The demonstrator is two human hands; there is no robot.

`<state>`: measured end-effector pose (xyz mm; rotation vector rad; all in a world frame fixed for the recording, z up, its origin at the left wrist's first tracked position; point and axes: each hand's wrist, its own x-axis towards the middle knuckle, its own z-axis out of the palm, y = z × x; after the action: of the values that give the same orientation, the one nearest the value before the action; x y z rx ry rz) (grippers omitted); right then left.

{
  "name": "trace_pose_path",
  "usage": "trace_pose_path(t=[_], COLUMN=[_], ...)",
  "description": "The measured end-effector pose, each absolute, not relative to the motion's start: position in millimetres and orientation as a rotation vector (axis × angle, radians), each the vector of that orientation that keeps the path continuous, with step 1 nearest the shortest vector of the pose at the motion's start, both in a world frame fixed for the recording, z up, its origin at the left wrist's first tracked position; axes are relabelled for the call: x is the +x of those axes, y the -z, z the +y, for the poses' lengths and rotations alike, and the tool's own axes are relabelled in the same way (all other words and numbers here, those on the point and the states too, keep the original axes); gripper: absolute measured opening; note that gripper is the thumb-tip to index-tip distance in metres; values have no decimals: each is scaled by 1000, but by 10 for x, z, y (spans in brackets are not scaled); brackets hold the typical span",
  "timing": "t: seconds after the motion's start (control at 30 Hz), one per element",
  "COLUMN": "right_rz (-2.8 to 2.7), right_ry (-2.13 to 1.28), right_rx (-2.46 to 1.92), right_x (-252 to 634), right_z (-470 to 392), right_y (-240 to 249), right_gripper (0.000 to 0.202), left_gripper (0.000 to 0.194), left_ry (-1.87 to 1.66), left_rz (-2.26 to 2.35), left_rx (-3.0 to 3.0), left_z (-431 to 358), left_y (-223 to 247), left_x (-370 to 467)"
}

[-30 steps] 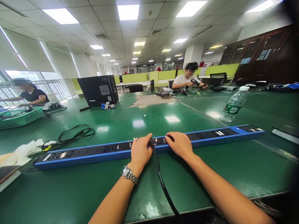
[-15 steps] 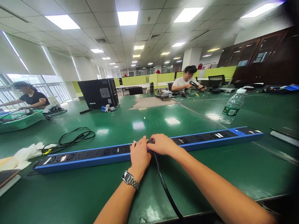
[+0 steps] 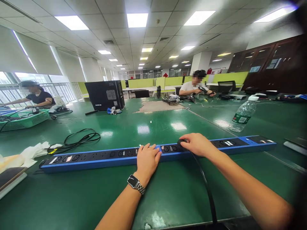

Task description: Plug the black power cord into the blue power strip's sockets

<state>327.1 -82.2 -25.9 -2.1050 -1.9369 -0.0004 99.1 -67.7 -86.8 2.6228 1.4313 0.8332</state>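
Note:
A long blue-edged power strip (image 3: 96, 163) with a black socket face lies across the green table. Over its middle rests my left hand (image 3: 148, 158), its fingers laid across the sockets and its thumb apart; a watch circles that wrist. Further right, my right hand (image 3: 197, 144) is closed around a black plug (image 3: 182, 142) at the strip's socket face. My fingers hide the plug's underside, so I cannot tell whether it is seated in a socket. From the plug, a thick black cable (image 3: 206, 180) runs down past the table's near edge.
A water bottle (image 3: 244, 115) stands beyond the strip's right part. A coiled black cable (image 3: 81, 139) and crumpled white tissue (image 3: 35, 152) lie left. Farther back are a computer case (image 3: 104, 95), gloves (image 3: 114, 111), a green basket (image 3: 26, 123) and two people at work.
My right hand has moved right along the strip with the plug and its cable, away from my left hand. Sockets between the hands now show. My left hand stays on the strip.

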Motion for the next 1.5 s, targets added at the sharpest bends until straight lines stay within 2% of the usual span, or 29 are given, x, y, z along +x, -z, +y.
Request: trace_pose_path(t=[0.23, 0.43, 0.67, 1.1, 1.3, 1.5], right_rz=[-1834, -1908, -1888, -2017, -1960, -1926], right_ry=[109, -106, 71, -137, -323, -270], right_rx=[-2194, -2000, -2110, -2033, -2087, -2071], right_x=[3367, 3350, 3352, 3489, 3411, 3365], right_z=[-841, -856, -835, -797, -829, -865], right_y=[326, 367, 325, 255, 209, 273], right_gripper=[34, 37, 29, 38, 36, 28], left_gripper=[23, 24, 25, 22, 22, 22], left_ry=[-883, -824, -807, -868, -934, -972], left_rz=[1298, 1307, 1303, 1305, 1293, 1299], left_rx=[2725, 2758, 2753, 2738, 2743, 2695], left_z=[-718, -761, -775, -772, -760, -761], left_y=[912, 888, 880, 917, 951, 948], left_x=[972, 991, 979, 990, 993, 987])
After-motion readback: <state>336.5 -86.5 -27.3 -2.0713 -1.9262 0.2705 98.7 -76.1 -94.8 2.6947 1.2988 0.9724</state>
